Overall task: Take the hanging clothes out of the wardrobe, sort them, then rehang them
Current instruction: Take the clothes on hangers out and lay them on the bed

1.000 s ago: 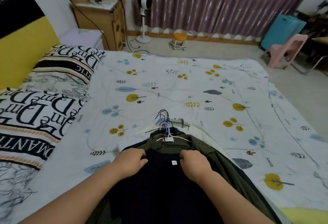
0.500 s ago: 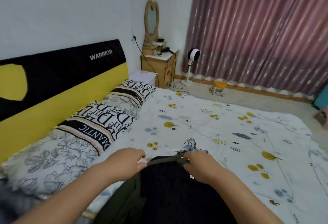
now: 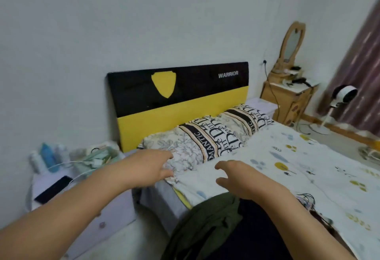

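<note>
A pile of dark clothes lies on the near edge of the bed: an olive green garment (image 3: pixel 207 220) and a dark navy one (image 3: pixel 253 237) on top. Their hangers (image 3: pixel 306 200) stick out to the right of my right forearm. My left hand (image 3: pixel 152 165) hovers over the near pillow, fingers spread and holding nothing. My right hand (image 3: pixel 236 175) floats above the quilt just beyond the clothes, fingers loosely curved and empty.
The bed (image 3: pixel 287 165) carries a white leaf-print quilt and two lettered pillows (image 3: pixel 207 140) against a black and yellow headboard (image 3: pixel 181 97). A bedside table (image 3: pixel 67 194) at left holds a phone (image 3: pixel 53 188), bottles and cables. A wooden dresser (image 3: pixel 287 99) and fan (image 3: pixel 343 95) stand far right.
My view has swung left toward the headboard and bedside table. Both hands have let go of the navy garment's collar and lifted off the pile, now open in the air.
</note>
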The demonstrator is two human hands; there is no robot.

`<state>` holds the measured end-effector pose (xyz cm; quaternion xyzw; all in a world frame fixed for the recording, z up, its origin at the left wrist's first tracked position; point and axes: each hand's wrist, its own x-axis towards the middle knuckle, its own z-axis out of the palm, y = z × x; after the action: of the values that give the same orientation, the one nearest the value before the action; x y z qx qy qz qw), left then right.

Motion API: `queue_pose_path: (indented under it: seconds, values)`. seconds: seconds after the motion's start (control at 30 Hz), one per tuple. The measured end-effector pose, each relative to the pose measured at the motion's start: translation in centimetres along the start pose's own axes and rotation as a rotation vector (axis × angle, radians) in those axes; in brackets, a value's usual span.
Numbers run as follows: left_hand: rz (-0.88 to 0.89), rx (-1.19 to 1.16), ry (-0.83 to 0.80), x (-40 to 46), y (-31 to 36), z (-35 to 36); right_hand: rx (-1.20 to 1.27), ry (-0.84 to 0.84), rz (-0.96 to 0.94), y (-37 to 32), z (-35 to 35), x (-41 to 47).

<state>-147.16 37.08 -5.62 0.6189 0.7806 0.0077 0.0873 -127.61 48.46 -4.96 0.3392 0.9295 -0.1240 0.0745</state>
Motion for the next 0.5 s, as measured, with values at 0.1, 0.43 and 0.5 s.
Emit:
queue_pose_path:
  seconds: [0.1,0.43,0.5]
  values:
    - [-0.12,-0.01,0.034,-4.5,-3.9,-0.5,-0.054,-0.008,-0.119,-5.3,0.1,1.6]
    - [-0.536,-0.074,0.029,-22.9,-18.9,-0.9,-0.122,0.008,-0.489,-28.0,2.1,5.2]
    - [-0.608,-0.086,0.022,-27.1,-21.6,-1.0,-0.136,0.011,-0.566,-33.0,2.9,5.1]
